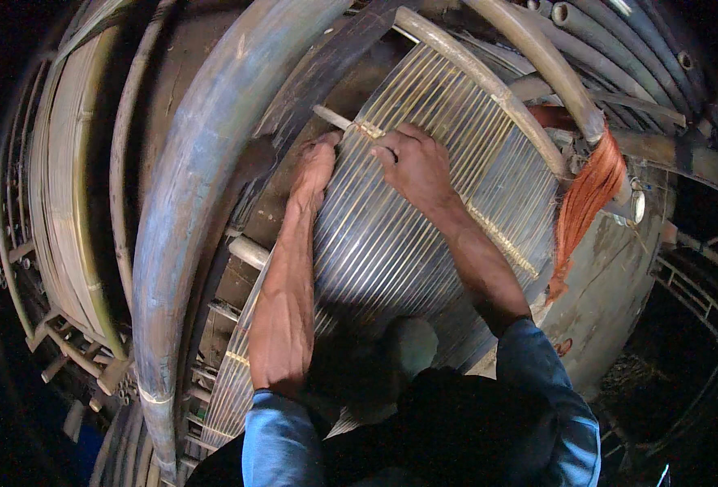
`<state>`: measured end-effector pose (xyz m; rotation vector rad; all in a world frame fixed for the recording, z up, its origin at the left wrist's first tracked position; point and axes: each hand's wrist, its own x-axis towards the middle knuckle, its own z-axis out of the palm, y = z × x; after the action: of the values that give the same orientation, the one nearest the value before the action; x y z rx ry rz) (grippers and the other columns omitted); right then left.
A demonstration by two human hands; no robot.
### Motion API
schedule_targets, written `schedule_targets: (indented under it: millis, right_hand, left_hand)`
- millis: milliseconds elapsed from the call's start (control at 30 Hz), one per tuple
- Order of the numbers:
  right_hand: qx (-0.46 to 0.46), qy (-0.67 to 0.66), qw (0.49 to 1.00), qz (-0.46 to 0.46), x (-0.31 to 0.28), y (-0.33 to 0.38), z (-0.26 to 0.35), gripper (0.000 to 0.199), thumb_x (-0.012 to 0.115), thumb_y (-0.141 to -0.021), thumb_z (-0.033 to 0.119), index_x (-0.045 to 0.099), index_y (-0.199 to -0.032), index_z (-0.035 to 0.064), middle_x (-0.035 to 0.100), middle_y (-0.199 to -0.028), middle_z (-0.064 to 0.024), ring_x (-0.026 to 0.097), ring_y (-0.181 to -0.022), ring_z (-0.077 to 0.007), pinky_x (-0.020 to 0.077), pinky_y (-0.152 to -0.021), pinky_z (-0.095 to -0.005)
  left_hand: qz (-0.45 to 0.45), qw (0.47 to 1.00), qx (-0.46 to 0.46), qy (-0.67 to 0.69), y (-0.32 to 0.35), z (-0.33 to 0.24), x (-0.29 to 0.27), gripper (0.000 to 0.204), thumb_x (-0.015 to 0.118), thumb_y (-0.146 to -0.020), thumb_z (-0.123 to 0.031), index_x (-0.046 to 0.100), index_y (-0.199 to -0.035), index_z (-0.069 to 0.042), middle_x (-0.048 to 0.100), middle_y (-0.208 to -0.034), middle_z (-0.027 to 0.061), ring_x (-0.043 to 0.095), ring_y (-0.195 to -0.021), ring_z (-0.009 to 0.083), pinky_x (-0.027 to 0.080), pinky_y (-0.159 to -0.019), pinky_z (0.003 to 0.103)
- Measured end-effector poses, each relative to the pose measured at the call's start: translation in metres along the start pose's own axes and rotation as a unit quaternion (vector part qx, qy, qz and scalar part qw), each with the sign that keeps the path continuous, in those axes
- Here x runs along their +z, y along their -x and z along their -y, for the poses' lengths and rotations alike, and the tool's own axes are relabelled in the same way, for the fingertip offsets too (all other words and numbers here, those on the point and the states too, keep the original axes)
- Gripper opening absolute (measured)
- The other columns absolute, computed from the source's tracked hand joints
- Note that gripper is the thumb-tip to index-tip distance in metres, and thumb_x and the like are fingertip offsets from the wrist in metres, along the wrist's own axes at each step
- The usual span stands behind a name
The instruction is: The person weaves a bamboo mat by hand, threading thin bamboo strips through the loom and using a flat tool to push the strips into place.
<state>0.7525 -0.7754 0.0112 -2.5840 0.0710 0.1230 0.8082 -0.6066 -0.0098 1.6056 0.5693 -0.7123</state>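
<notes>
Under my hands lies a panel of thin, parallel bamboo strips point(375, 243), spaced apart and crossed by rods. At its far left edge my left hand point(317, 166) is closed beside the outermost strip, close to the end of a cross rod point(332, 118). What its fingers hold is hidden. Over the strips, my right hand point(416, 166) is bent with thumb and fingers pinched together at the bound part of that same rod. Anything thin between its fingertips is too small to make out. A second bound cross rod point(501, 239) passes beside my right forearm.
A thick bamboo pole point(189, 178) curves along the left. Orange-red fibre strands point(590, 195) hang from a pole at the right. Several bamboo poles point(610, 49) are stacked at the far right. Bundled pale strips point(63, 187) stand at the far left.
</notes>
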Motion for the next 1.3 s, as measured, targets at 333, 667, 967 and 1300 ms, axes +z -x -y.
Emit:
schedule_targets:
  millis: [333,667,967,1300]
  right_hand:
    - [0.027,-0.371,0.928,-0.018,-0.005,-0.024,0.010,0.038,0.056,-0.099,0.028,0.062,-0.076,-0.0015,0.068,-0.107,-0.0181,0.066,-0.098,-0.0270,0.0506,-0.093,-0.0442]
    - [0.091,-0.872,0.480,0.029,0.008,-0.068,-0.002,0.037,0.057,-0.102,0.038,0.058,-0.092,0.0021,0.049,-0.067,0.0004,0.047,-0.060,-0.0131,0.0477,-0.074,-0.0320]
    - [0.156,-0.690,0.706,0.016,0.006,-0.022,0.030,0.036,0.055,-0.103,0.035,0.057,-0.080,0.0070,0.046,-0.068,0.0014,0.043,-0.060,-0.0123,0.0419,-0.066,-0.0314]
    - [0.031,-0.525,0.850,0.025,-0.031,0.030,-0.006,0.042,0.055,-0.103,0.033,0.061,-0.076,0.0010,0.059,-0.077,-0.0037,0.053,-0.073,-0.0128,0.0423,-0.070,-0.0274]
  left_hand:
    - [-0.010,0.956,0.132,-0.261,-0.014,0.037,-0.011,0.057,0.044,-0.098,-0.057,0.067,-0.121,-0.010,0.067,-0.114,0.0267,0.060,-0.115,0.0448,0.047,-0.096,0.049]
    - [-0.069,0.911,0.187,-0.360,0.011,0.012,0.002,0.047,0.039,-0.102,-0.050,0.070,-0.113,-0.018,0.071,-0.102,0.0220,0.065,-0.100,0.0459,0.050,-0.089,0.054]
    - [-0.071,0.893,0.209,-0.392,0.015,0.013,-0.007,0.047,0.035,-0.103,-0.047,0.069,-0.110,-0.014,0.069,-0.099,0.0255,0.064,-0.097,0.0485,0.048,-0.089,0.057]
    - [-0.069,0.897,0.208,-0.384,0.026,0.009,-0.001,0.042,0.043,-0.101,-0.042,0.067,-0.115,-0.010,0.068,-0.104,0.0269,0.063,-0.100,0.0484,0.049,-0.091,0.055]
